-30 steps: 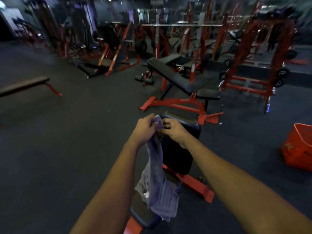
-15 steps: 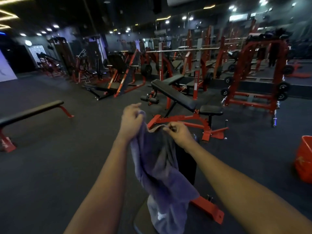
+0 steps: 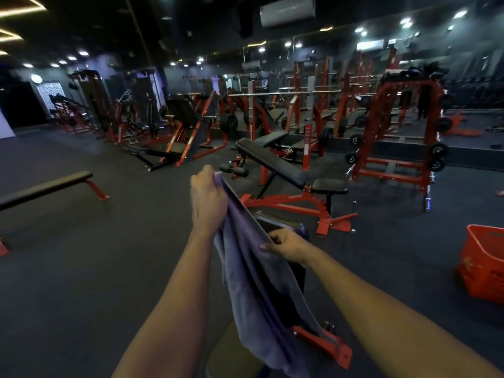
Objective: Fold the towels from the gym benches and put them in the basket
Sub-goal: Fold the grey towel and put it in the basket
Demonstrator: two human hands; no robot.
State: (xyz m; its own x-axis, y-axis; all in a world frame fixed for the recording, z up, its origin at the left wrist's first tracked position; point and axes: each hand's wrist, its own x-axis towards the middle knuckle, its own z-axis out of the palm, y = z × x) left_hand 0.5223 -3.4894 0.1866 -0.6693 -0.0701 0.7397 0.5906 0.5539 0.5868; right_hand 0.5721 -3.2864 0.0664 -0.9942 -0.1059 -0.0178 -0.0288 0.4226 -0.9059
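Observation:
A grey-purple towel (image 3: 253, 282) hangs between my two hands in the middle of the head view. My left hand (image 3: 207, 200) grips its top corner, raised higher and further out. My right hand (image 3: 286, 245) pinches the towel's upper edge lower down and to the right. The cloth's top edge runs taut from one hand to the other, and the rest drapes down over the black padded bench (image 3: 297, 279) right below me. The red plastic basket (image 3: 482, 266) stands on the floor at the far right, cut off by the frame edge.
A black incline bench on a red frame (image 3: 275, 167) stands just beyond my hands. A flat bench (image 3: 46, 186) lies at the left. Red racks and machines (image 3: 395, 137) line the mirrored back wall. Dark rubber floor (image 3: 95, 268) stretches to my left.
My hands have drawn apart along the towel's edge, the left one rising, so the bunched cloth has spread out. The view has tilted upward, showing more ceiling.

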